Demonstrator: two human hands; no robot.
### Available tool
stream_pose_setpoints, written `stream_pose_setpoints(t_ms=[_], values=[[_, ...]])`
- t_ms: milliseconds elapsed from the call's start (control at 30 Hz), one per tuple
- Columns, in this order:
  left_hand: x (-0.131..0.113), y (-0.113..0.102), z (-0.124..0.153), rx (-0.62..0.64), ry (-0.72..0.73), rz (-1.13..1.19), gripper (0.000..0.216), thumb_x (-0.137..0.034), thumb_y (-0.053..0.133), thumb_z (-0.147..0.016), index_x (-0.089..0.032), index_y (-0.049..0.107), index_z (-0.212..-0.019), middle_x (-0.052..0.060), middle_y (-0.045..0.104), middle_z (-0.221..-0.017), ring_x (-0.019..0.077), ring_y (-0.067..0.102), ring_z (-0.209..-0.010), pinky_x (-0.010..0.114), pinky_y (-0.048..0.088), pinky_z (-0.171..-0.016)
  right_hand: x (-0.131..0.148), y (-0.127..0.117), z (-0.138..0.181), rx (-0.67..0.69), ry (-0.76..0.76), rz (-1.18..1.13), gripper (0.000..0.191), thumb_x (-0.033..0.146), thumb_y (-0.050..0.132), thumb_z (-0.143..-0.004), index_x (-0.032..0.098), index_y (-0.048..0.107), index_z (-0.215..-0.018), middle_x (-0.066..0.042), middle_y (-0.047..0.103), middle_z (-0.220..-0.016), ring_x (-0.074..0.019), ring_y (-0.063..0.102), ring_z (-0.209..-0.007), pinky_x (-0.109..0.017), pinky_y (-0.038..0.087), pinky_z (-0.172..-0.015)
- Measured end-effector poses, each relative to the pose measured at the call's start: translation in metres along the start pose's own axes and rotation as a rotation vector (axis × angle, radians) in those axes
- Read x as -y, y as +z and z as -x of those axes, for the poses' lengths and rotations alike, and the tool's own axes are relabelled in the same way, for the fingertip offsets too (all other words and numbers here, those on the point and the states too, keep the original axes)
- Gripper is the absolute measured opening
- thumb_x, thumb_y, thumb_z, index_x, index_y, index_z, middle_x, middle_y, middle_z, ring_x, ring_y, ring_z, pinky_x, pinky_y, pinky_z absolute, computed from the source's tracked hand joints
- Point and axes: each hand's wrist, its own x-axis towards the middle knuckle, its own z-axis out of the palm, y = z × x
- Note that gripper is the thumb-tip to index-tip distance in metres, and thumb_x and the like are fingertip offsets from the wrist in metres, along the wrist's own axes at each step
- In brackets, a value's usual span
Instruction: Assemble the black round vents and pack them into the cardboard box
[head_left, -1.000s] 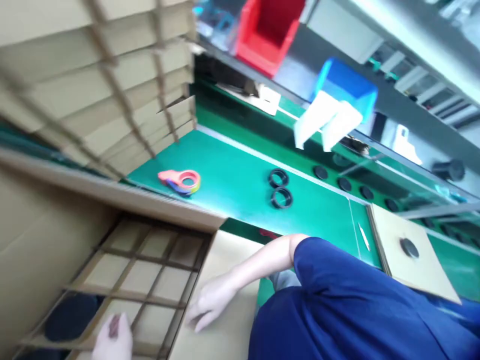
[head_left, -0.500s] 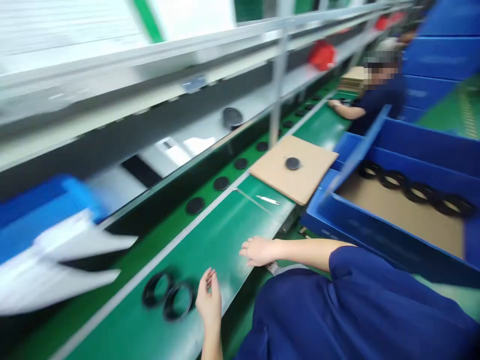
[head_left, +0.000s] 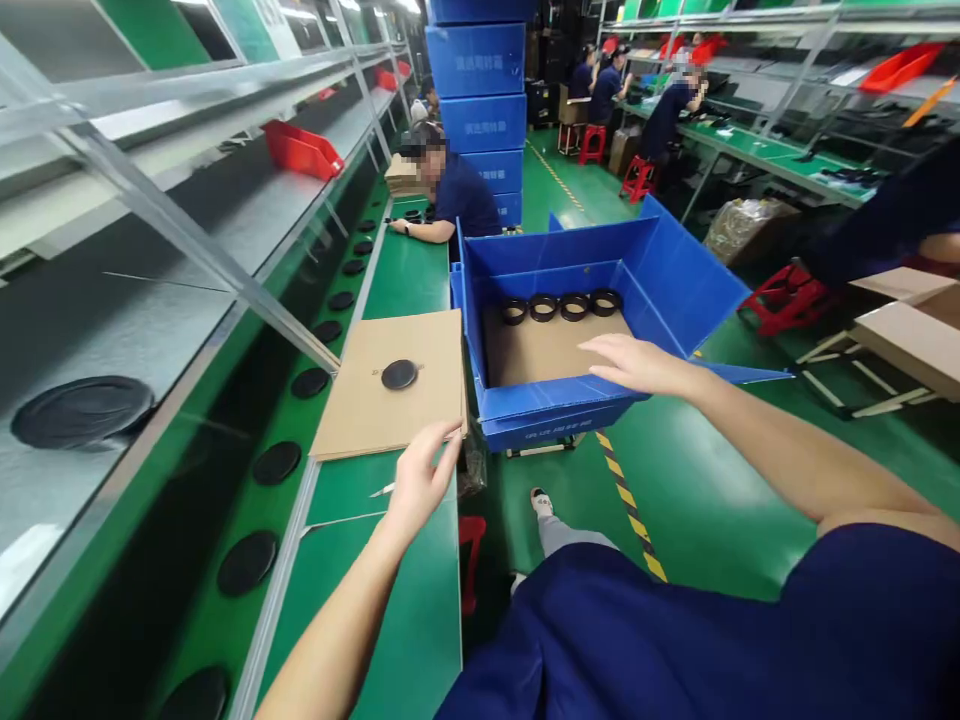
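My left hand (head_left: 421,478) is over the green workbench (head_left: 405,600), at the near right corner of stacked cardboard sheets (head_left: 360,400). Its fingers are half bent with the thumb apart, and no object shows in it; whether the tips touch the cardboard I cannot tell. A black disc (head_left: 399,375) lies on the top sheet. Partly behind that hand is a small white pointed tool (head_left: 382,490). My right hand (head_left: 637,365) hovers flat, fingers stretched, above the near right side of a blue box (head_left: 555,400). Inside, several black rings (head_left: 574,307) stand in a row on cardboard.
Black discs (head_left: 277,463) line the green belt along the bench's left. A metal post (head_left: 202,245) slants across the shelf with a red bin (head_left: 302,150). A co-worker (head_left: 469,190) sits farther along, near stacked blue boxes (head_left: 484,120). Striped tape (head_left: 628,500) marks the floor.
The view has swung right toward the blue box. My right hand has moved from the bench edge to over the box; my left hand has moved forward to the cardboard, away from two black rings.
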Motion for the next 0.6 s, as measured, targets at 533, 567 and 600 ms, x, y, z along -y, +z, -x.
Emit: stream_pose_setpoints(t_ms=[533, 567, 600], values=[[0.064, 0.215, 0.011, 0.45, 0.191, -0.751, 0.08, -0.026, 0.077, -0.088, -0.056, 0.046, -0.156, 0.002, 0.056, -0.16, 0.0293, 0.07, -0.11, 0.064, 0.048, -0.115, -0.255, 0.097, -0.307, 0.016, 0.701, 0.01, 0.057, 0.03, 0.037, -0.111, 0.0, 0.042, -0.159, -0.033, 0.044, -0.157, -0.035, 0.044, -0.148, -0.047, 0.035, -0.12], [0.073, 0.224, 0.017, 0.403, 0.212, -0.768, 0.079, -0.027, 0.075, -0.089, -0.056, 0.044, -0.157, 0.001, 0.057, -0.159, 0.0291, 0.068, -0.109, 0.063, 0.046, -0.116, -0.265, 0.107, -0.32, 0.0, 0.716, 0.004, 0.059, 0.03, 0.036, -0.111, -0.001, 0.037, -0.162, -0.034, 0.04, -0.159, -0.0355, 0.043, -0.149, -0.046, 0.036, -0.119], [0.081, 0.231, 0.021, 0.365, 0.224, -0.78, 0.078, -0.03, 0.073, -0.09, -0.056, 0.042, -0.158, 0.0, 0.058, -0.158, 0.0293, 0.067, -0.109, 0.063, 0.044, -0.118, -0.275, 0.115, -0.331, -0.013, 0.717, 0.015, 0.062, 0.031, 0.036, -0.111, -0.002, 0.032, -0.163, -0.037, 0.036, -0.16, -0.0362, 0.044, -0.148, -0.046, 0.039, -0.117]])
